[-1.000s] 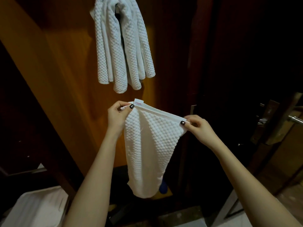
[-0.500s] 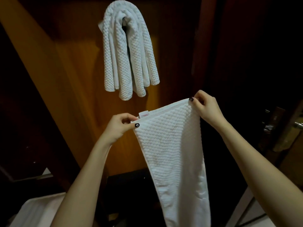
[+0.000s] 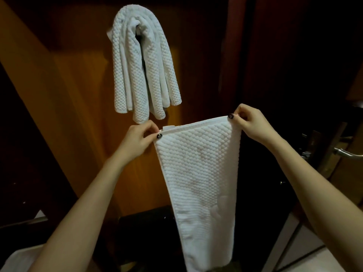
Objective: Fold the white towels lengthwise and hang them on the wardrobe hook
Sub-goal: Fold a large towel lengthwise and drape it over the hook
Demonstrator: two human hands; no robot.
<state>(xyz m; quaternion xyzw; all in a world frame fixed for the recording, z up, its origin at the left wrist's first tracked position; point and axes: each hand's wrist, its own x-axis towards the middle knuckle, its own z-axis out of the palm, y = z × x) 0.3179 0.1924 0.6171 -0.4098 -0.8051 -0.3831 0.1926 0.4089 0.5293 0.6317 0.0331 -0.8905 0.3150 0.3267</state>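
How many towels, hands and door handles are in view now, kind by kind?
held towel: 1
hung towel bundle: 1, towels within it cannot be counted
hands: 2, left hand and right hand, each pinching a top corner of the held towel
door handle: 1
Total: 5

The wardrobe hook lies hidden under the bunched white waffle-weave towels (image 3: 145,65). The held white waffle-weave towel (image 3: 200,183) runs off the bottom edge at its lower end. Print on its small white label (image 3: 168,128) is unreadable.
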